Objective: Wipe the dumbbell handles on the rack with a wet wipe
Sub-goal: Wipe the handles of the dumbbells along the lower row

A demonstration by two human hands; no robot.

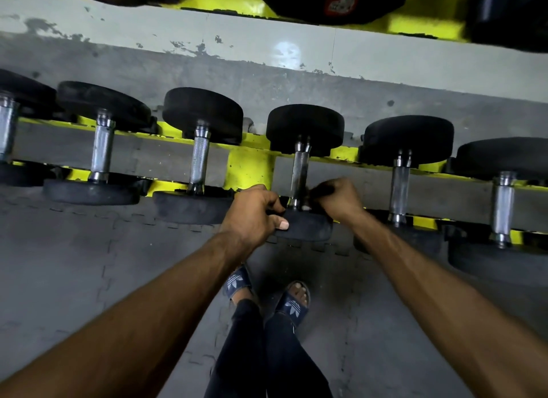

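Head view: left hand [252, 213] grips near dumbbell end [308, 227]; right hand [338, 197] pinches wipe [318, 191] against handle [299, 172].

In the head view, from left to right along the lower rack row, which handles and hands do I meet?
First handle, second handle, third handle, left hand gripping the fourth dumbbell's near head, fourth handle, right hand holding a dark wipe, fifth handle, sixth handle.

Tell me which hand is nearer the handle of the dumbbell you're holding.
Right. The right hand holds a dark wipe against the handle at its lower end; the left hand grips the near rubber head, just left of the handle.
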